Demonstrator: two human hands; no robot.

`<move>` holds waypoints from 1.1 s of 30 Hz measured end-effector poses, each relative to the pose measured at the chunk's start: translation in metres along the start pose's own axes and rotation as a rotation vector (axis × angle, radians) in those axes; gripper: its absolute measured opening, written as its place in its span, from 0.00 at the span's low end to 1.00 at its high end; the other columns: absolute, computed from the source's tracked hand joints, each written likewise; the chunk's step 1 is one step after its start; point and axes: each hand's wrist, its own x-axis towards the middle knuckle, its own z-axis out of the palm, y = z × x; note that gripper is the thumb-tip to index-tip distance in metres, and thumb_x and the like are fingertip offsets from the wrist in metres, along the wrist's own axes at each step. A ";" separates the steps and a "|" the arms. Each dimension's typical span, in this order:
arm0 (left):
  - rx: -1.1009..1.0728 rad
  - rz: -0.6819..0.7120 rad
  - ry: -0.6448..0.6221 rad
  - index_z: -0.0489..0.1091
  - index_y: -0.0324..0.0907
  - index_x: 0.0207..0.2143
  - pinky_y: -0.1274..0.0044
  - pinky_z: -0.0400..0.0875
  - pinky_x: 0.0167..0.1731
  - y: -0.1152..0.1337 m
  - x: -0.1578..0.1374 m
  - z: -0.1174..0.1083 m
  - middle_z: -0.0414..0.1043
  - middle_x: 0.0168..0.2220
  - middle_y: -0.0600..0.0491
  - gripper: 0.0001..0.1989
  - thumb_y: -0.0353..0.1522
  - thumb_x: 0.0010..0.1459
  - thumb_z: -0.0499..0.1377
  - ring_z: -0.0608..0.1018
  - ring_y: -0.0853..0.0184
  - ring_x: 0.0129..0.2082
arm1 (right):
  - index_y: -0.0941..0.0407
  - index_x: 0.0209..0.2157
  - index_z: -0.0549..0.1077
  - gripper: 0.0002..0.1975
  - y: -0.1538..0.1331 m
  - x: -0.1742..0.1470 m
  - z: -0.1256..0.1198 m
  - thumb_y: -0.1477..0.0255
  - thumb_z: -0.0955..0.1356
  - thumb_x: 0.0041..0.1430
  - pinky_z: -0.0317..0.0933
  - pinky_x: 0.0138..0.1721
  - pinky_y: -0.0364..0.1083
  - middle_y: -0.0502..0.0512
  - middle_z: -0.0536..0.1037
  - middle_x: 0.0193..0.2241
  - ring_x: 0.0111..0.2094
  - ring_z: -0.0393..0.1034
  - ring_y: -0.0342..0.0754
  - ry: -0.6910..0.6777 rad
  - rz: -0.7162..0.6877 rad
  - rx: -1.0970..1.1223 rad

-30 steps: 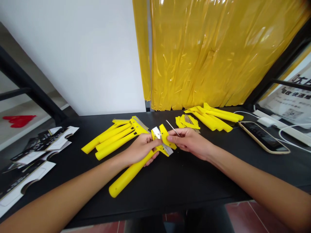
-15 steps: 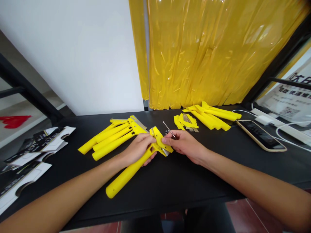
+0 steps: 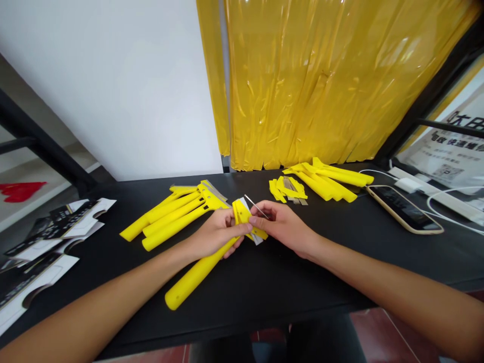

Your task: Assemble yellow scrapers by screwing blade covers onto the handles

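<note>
My left hand is closed around the head end of a yellow scraper, whose long handle points down toward the near edge of the table. A yellow cover plate and a metal blade lie across the scraper's head, under my left thumb. My right hand pinches at the plate's right side, and a thin metal rod sticks out up-left from its fingers. The rod's other end is hidden in the hand. Left of my left hand lie several assembled yellow scrapers with blades.
Behind my right hand sits a small pile of yellow plates and blades. Several yellow handles lie at the back right, beside a phone and a white power strip with cables. Printed cards are heaped on the left.
My left thumb has shifted right across the scraper's head. The plate and blade have turned slightly, with more blade showing at the top. The rod in my right hand has tipped further left.
</note>
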 end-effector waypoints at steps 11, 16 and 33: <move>0.069 0.000 -0.036 0.65 0.39 0.25 0.84 0.59 0.12 0.004 -0.001 0.001 0.67 0.17 0.58 0.18 0.41 0.62 0.60 0.69 0.75 0.11 | 0.56 0.35 0.74 0.13 -0.007 0.002 -0.013 0.61 0.73 0.56 0.50 0.22 0.41 0.46 0.69 0.24 0.21 0.57 0.38 -0.054 0.029 -0.103; 0.056 -0.006 -0.051 0.66 0.39 0.29 0.84 0.60 0.12 0.003 -0.001 0.002 0.67 0.18 0.59 0.15 0.41 0.62 0.61 0.69 0.75 0.12 | 0.56 0.31 0.69 0.18 -0.005 0.005 -0.020 0.57 0.74 0.53 0.48 0.21 0.41 0.43 0.67 0.21 0.19 0.56 0.37 -0.123 0.027 -0.127; 0.083 0.002 -0.134 0.69 0.38 0.32 0.83 0.61 0.12 0.006 0.000 -0.003 0.67 0.17 0.58 0.15 0.41 0.63 0.60 0.68 0.74 0.12 | 0.57 0.36 0.76 0.14 -0.008 0.004 -0.020 0.59 0.70 0.60 0.41 0.18 0.41 0.44 0.67 0.16 0.16 0.52 0.37 -0.146 0.091 -0.052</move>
